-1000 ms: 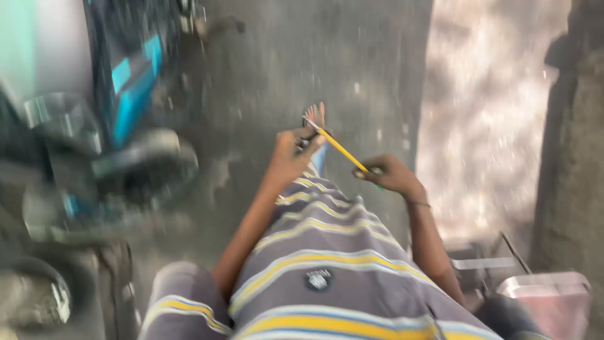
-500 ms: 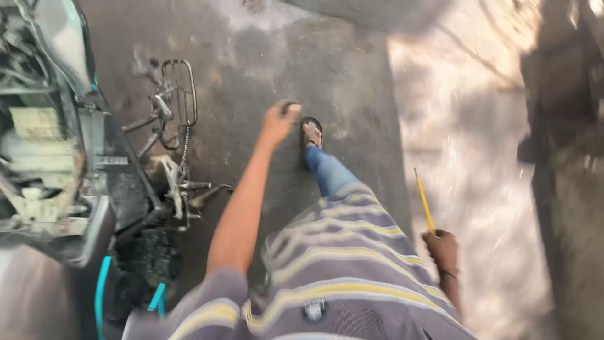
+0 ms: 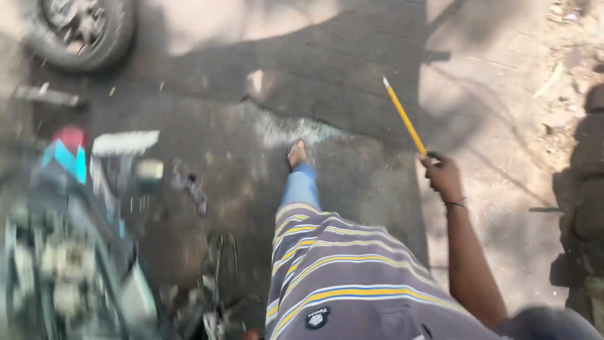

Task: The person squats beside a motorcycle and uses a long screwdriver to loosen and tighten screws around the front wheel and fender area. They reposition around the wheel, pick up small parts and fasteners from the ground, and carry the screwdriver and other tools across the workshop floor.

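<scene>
Gripping a yellow pencil (image 3: pixel 404 116) by its lower end, the right hand (image 3: pixel 444 178) has its fingers (image 3: pixel 431 163) curled tight around it, and the tip points up and away over the cracked pavement (image 3: pixel 352 75). The left hand is out of view. A dismantled motorcycle (image 3: pixel 69 252) (blurred) lies at the left, a tyre (image 3: pixel 82 31) beyond.

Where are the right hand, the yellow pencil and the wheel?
right hand (image 3: pixel 443 176), head view, on the back of the hand.
yellow pencil (image 3: pixel 404 116), head view, mid-shaft above the hand.
wheel (image 3: pixel 82 28), head view, on the hub, top left.
</scene>
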